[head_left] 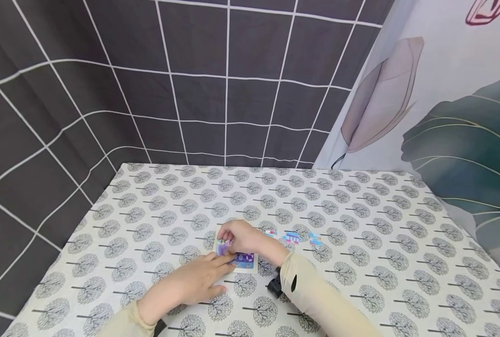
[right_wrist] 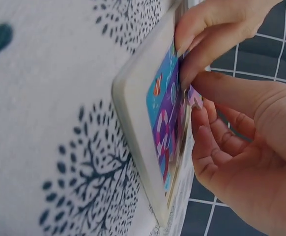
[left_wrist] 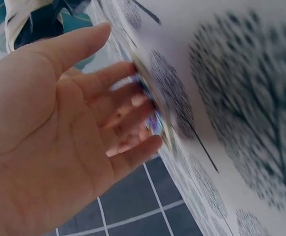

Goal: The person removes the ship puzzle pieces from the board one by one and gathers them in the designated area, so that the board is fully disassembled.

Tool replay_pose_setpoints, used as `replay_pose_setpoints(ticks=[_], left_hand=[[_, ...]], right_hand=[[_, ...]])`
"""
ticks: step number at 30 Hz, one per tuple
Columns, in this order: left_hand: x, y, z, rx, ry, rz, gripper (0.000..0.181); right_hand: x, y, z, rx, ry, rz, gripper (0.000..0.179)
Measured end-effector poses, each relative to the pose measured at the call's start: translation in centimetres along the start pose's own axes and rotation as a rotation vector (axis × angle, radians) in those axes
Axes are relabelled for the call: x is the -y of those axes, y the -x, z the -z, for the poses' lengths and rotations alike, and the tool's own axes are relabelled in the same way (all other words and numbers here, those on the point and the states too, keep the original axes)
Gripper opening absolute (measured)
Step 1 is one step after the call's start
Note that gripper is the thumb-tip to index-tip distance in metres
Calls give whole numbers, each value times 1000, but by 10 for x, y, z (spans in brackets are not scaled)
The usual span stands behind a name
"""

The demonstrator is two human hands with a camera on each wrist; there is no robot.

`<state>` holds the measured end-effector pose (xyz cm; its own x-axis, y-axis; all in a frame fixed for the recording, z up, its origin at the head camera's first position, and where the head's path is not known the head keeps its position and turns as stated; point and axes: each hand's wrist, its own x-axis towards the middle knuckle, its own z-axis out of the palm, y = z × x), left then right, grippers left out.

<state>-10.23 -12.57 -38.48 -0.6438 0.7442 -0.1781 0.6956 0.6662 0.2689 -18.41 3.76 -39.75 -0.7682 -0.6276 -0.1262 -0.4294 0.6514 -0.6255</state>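
Touching with nearly straight fingers (left_wrist: 137, 153) the puzzle board (right_wrist: 133, 98) on the tree-printed cloth (head_left: 338, 257), the left hand (head_left: 199, 279) is nearest, the right hand (head_left: 241, 236) pinches one piece (right_wrist: 195, 98) at this board, several loose pieces (head_left: 292, 238) lie rightward, and a dark curtain (head_left: 199, 96) hangs behind.

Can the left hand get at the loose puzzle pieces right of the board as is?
Probably not directly: the right forearm lies between the left hand and the loose puzzle pieces. That hand would likely have to go over or around.
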Motion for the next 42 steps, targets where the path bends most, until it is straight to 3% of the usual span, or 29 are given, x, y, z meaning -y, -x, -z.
replay_pose_setpoints(ticks=[8,16,36,42], left_hand=[[2,3,3,7,13,-4,53],[3,3,1,10,13,-3,55],[5,3,1,23,43,-6,55],[4,4,1,14,44,-10,55]], right_hand=[[-5,-1,2,38,-25,2,34],[-6,1,5,56,37,32,37],[-4,19,18,-42,76,185,35],[-4,26,20,-54,57,184,35]])
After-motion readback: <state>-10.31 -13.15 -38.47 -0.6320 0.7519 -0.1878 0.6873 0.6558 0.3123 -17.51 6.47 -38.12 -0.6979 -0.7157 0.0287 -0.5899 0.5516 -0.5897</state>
